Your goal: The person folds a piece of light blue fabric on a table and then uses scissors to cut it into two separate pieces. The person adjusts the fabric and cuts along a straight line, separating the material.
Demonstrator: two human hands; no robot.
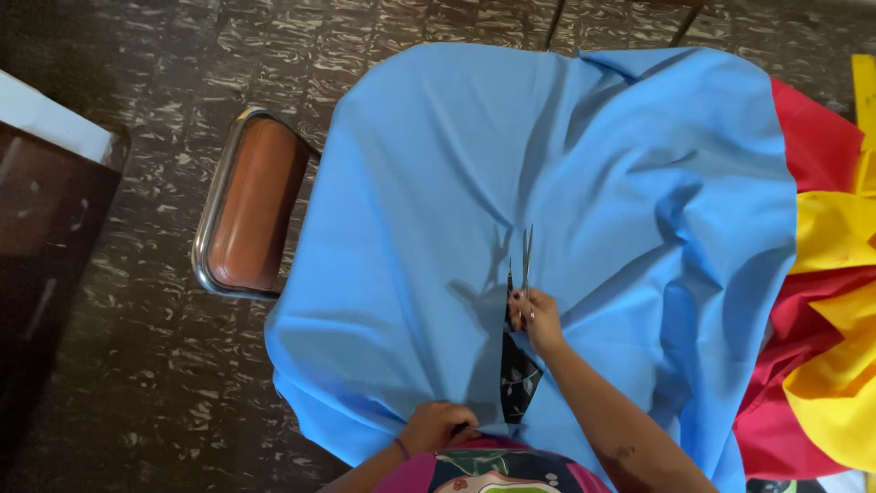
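The right hand (538, 319) grips scissors (525, 265) midway up a slit in the blue cloth (420, 201); the left hand (436, 426) pinches its near edge (tabletop hidden beneath).

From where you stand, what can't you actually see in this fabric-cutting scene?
- What the blue fabric is spread over: the cloth hides it in the head view.
- Scissors handles: covered by the right hand.
- Left hand fingertips: curled into the fabric edge.
- Red and yellow cloth: cut off by the right edge.
- Chair: its right side lies under the fabric.
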